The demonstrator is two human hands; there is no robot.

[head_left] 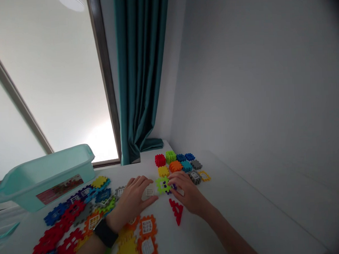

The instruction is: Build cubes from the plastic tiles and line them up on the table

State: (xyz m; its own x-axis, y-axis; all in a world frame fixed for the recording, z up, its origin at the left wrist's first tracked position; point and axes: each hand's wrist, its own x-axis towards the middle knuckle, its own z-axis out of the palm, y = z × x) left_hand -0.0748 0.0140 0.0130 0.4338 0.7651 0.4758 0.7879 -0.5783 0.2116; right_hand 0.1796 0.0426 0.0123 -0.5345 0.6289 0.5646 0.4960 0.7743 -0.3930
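My left hand (137,196), with a black watch (105,233) on its wrist, hovers over the white table, thumb and fingers apart. A pale window panel (149,192) shows between them. The fingertips of my right hand (187,189) pinch the right side of a lime-green toothed building tile (161,185) with a window opening. Part of a purple tile (173,186) shows at that edge, mostly hidden by the fingers. Below the right hand lies a red triangular tile (177,212).
Beyond the hands stand small stacks: red (160,160), lime-green (171,157), yellow (163,171), orange (175,166), blue and grey. Many loose tiles, including an orange window tile (147,226), spread at left beside a mint-green tub (62,164). The wall (254,101) borders the right side.
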